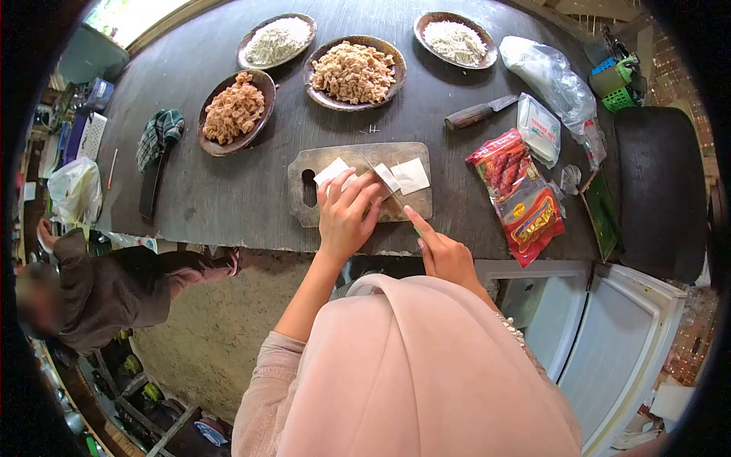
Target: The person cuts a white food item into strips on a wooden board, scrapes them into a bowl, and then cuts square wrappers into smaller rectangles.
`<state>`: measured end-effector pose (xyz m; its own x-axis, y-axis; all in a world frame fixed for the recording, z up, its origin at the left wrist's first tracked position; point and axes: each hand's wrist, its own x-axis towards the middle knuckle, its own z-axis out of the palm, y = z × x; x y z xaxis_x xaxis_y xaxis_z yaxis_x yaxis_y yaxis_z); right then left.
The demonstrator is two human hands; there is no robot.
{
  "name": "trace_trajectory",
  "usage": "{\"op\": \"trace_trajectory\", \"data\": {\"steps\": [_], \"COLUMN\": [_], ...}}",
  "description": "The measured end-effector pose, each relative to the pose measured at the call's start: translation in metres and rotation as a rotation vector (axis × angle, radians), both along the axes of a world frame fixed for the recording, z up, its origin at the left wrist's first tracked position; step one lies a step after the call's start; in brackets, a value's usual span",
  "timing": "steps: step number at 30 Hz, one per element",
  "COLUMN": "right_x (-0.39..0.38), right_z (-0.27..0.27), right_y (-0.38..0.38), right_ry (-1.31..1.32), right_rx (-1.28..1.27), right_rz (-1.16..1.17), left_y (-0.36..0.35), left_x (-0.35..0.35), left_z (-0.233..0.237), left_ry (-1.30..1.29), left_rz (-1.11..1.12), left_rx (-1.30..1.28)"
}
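A wooden cutting board (pixel 304 204) lies near the table's front edge, with thin white square pieces (pixel 411 176) on it. My left hand (pixel 348 209) rests on the board with fingers stretched over the white pieces, partly hiding them. In my right hand (pixel 445 255) is a knife (pixel 395 198), its handle mostly covered by the fingers. The blade runs slantwise between the left fingertips and a narrow white strip (pixel 387 177). Small white slivers (pixel 371 129) lie just beyond the board.
Plates of brown chopped food (pixel 354 72) and white shreds (pixel 455 42) stand farther back. To the right are another knife (pixel 480 112), a red packet (pixel 520 196) and plastic bags (pixel 552 76). A cloth-wrapped blade (pixel 154 183) lies left; a person (pixel 114 289) is beside the table.
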<state>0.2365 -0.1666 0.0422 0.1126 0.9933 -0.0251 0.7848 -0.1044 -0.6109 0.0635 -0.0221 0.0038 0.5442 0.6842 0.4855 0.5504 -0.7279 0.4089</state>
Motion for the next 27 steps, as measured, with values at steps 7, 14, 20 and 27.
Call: {"op": "trace_trajectory", "data": {"steps": [7, 14, 20, 27], "right_x": [-0.008, -0.019, -0.019, -0.01], "right_z": [0.001, -0.013, -0.019, -0.013], "right_y": [0.006, 0.011, 0.016, -0.021], "right_ry": [-0.103, -0.24, -0.205, -0.173], "right_rx": [0.033, 0.041, 0.097, 0.086], "right_rz": [-0.012, -0.02, -0.051, -0.036], "left_y": [0.001, 0.0, -0.002, 0.0], "left_x": [0.0, 0.0, 0.001, 0.001], "left_z": [0.004, 0.002, 0.004, 0.004], "left_ry": [0.001, -0.015, -0.017, -0.024], "left_rz": [-0.007, -0.005, 0.027, 0.054], "left_rx": [0.0, -0.018, 0.013, 0.011]}}
